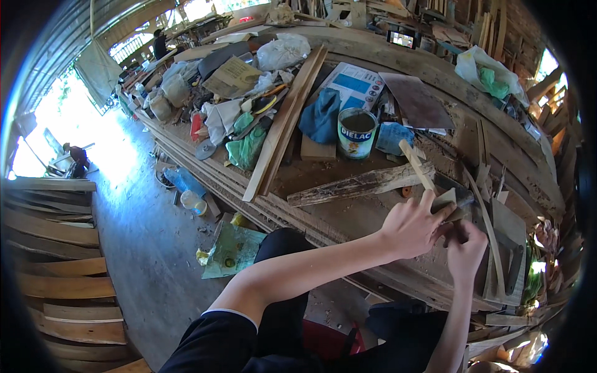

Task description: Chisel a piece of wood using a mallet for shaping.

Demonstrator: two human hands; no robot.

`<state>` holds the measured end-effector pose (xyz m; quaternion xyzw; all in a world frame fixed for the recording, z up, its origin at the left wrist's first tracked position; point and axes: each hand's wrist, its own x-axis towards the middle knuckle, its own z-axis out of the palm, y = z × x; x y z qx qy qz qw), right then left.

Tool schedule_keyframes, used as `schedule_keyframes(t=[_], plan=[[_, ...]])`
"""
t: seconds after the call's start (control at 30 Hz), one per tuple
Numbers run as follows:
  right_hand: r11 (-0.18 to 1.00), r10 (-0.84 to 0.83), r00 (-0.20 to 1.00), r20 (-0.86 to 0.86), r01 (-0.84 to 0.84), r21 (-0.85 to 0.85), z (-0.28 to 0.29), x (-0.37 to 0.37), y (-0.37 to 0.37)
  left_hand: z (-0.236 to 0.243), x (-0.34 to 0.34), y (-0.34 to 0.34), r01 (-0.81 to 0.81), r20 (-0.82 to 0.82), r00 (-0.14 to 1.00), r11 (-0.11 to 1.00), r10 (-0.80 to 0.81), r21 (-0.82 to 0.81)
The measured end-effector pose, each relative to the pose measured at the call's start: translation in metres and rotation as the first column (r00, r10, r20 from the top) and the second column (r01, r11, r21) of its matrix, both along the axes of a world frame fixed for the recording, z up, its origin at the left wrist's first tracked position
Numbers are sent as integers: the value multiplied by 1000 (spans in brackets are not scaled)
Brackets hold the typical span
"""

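A slim pale wooden stick (415, 163) runs up and away from my left hand (407, 229), whose fingers are closed around its near end. A small tan, flat piece (444, 200) shows at those fingers; whether it is folded sandpaper or wood I cannot tell. My right hand (466, 247) is bent in a pinch right beside the left fingertips, and what it grips is hidden. Just beyond the hands, a rough, weathered length of wood (357, 185) lies across the bench (323, 217).
Behind the rough wood stand a tin can (357, 133) and a blue cloth (320, 116). Long planks (287, 121) lie left of them, beside heaped bags and rags (230, 112). Stacked boards (62, 286) line the left floor. A thin curved strip (488, 230) lies near my right hand.
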<state>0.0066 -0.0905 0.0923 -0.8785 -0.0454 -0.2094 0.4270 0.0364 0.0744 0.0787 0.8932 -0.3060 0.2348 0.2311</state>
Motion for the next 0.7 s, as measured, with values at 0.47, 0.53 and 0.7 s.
schedule_keyframes(t=[0.47, 0.53, 0.7], plan=[[991, 123, 944, -307, -102, 83, 4, -6, -11, -17, 20, 10, 311, 242, 904, 930, -353, 195], [998, 64, 986, -155, -67, -11, -1, -6, -18, -12, 16, 12, 306, 291, 892, 937, -345, 170], [993, 14, 988, -155, -32, -111, 16, -14, -2, -24, 16, 13, 219, 352, 895, 958, -273, 187]])
